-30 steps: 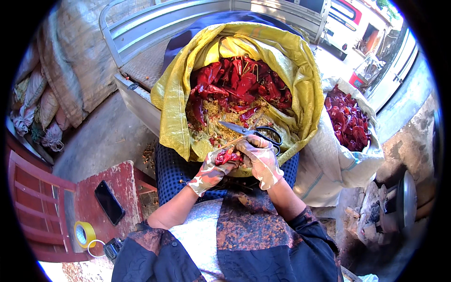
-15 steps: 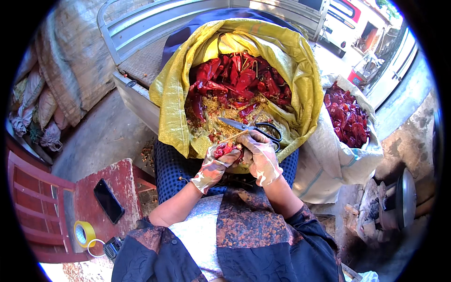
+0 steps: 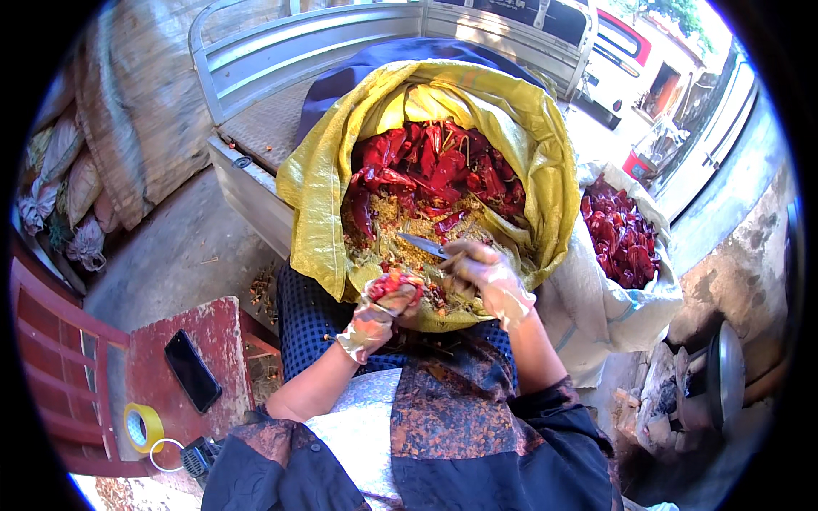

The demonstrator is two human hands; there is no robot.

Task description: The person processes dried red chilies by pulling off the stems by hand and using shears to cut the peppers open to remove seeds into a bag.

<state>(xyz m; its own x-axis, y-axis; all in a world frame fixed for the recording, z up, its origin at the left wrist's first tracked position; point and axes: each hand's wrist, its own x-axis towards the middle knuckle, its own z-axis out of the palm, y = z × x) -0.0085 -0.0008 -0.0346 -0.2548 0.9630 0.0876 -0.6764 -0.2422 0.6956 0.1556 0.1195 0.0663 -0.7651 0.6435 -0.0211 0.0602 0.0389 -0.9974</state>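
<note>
My left hand (image 3: 368, 325), in a patterned glove, is closed around a dried red chili (image 3: 396, 289), held above the near rim of a yellow woven sack (image 3: 319, 230). My right hand (image 3: 490, 279), gloved alike, is over the handles of a pair of scissors (image 3: 423, 245). Motion smears its fingers, and I cannot tell whether they grip the handles. The blades point left over a bed of yellow seeds (image 3: 388, 215) in the sack. Beyond the seeds lies a heap of glossy red chilies (image 3: 443, 162).
A white sack (image 3: 588, 328) of red chilies (image 3: 620, 234) stands at the right. On the left, a worn red chair (image 3: 230, 341) bears a phone (image 3: 192, 372) and a roll of yellow tape (image 3: 143, 427). A metal cart bed (image 3: 264, 128) lies behind the yellow sack.
My hands have drawn apart. The right has left the thin stem it pinched near the left and now covers the scissors' handles; the left still holds chili. The view has shifted slightly.
</note>
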